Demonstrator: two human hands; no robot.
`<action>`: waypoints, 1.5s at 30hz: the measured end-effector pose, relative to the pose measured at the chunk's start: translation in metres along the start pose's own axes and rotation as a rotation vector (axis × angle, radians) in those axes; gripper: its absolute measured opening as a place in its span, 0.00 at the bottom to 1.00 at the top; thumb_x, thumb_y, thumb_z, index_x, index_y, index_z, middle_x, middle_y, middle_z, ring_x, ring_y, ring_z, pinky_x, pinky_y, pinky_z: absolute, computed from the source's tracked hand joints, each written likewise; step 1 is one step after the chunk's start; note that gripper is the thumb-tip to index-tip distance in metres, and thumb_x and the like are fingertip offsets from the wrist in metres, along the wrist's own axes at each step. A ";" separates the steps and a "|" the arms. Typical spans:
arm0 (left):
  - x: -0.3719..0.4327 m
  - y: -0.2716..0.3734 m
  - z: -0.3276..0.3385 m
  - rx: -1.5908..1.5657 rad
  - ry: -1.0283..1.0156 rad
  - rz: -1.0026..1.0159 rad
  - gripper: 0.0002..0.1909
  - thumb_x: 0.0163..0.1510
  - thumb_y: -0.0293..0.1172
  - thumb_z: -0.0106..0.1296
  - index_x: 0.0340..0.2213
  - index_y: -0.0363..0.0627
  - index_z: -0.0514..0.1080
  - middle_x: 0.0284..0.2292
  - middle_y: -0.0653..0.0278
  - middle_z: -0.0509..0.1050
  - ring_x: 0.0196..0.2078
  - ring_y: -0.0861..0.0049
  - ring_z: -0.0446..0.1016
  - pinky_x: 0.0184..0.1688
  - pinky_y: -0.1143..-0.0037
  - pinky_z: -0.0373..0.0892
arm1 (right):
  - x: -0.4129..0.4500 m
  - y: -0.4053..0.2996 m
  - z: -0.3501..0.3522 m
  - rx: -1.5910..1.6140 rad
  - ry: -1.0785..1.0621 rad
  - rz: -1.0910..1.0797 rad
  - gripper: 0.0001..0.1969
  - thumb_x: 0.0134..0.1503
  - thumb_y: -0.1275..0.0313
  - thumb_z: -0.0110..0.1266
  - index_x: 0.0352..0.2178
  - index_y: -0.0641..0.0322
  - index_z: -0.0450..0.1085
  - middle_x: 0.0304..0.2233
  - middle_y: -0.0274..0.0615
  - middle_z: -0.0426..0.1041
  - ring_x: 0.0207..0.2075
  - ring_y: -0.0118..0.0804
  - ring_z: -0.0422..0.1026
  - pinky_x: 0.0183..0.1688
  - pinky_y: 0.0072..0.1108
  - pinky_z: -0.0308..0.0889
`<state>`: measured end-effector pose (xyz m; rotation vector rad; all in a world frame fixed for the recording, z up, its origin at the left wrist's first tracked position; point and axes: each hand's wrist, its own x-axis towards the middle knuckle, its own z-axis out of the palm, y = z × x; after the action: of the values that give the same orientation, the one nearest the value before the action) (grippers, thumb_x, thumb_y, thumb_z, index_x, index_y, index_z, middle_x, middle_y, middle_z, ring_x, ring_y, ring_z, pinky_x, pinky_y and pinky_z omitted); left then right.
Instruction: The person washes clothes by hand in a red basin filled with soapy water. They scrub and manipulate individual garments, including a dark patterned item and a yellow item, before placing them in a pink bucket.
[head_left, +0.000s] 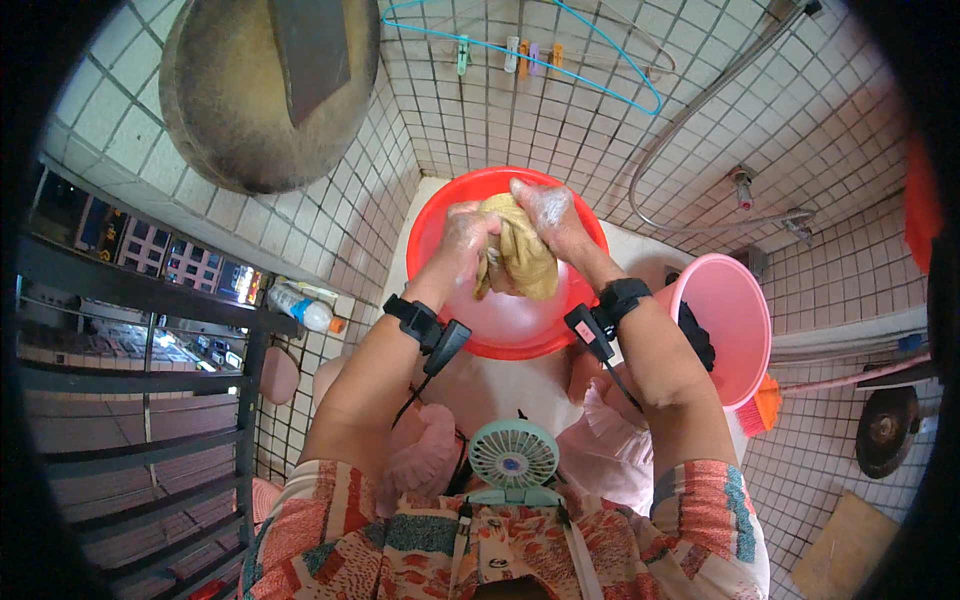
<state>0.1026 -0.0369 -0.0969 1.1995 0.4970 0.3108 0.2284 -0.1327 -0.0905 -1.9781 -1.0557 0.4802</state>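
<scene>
A bunched yellow cloth (525, 255) hangs from both hands above a red plastic basin (431, 300). My left hand (466, 238) grips its left side, and suds cling to the fingers. On the cloth's upper right, my right hand (551, 214) holds a fold, with white foam across its back. Whitish soapy water (506, 315) shows in the basin below. The cloth's lower end dangles over this water; whether it touches cannot be told. Each wrist wears a black strap with a small cabled device.
At the right stands a pink bucket (739, 337) with dark fabric (696, 334) inside. Behind it is an orange brush (763, 405). A plastic bottle (304, 306) lies on the left ledge. A shower hose (637, 176) and a blue hanger (517, 56) hang ahead. A small fan (514, 457) sits at my chest.
</scene>
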 end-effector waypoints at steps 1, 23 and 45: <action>-0.002 0.007 0.002 -0.259 -0.079 -0.004 0.13 0.37 0.22 0.43 0.30 0.35 0.69 0.29 0.63 0.71 0.31 0.76 0.70 0.35 0.77 0.65 | -0.002 -0.005 -0.003 0.001 -0.001 0.003 0.16 0.54 0.59 0.40 0.25 0.60 0.67 0.18 0.47 0.67 0.22 0.45 0.64 0.25 0.30 0.61; -0.006 -0.002 0.023 -0.230 -0.099 -0.091 0.16 0.51 0.34 0.44 0.40 0.37 0.64 0.39 0.61 0.68 0.41 0.74 0.67 0.44 0.74 0.63 | -0.032 -0.018 0.008 -0.625 -0.096 -0.190 0.22 0.36 0.64 0.58 0.36 0.59 0.67 0.38 0.52 0.66 0.42 0.47 0.65 0.41 0.30 0.63; -0.010 0.030 -0.001 -0.492 -0.085 -0.004 0.19 0.45 0.32 0.48 0.40 0.37 0.64 0.38 0.61 0.69 0.42 0.73 0.66 0.47 0.74 0.60 | -0.019 -0.012 -0.036 1.219 -0.318 0.390 0.18 0.48 0.68 0.54 0.38 0.69 0.64 0.35 0.43 0.69 0.37 0.34 0.69 0.41 0.23 0.64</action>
<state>0.0945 -0.0303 -0.0670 0.7296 0.3221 0.3528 0.2345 -0.1616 -0.0606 -0.9818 -0.3194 1.3036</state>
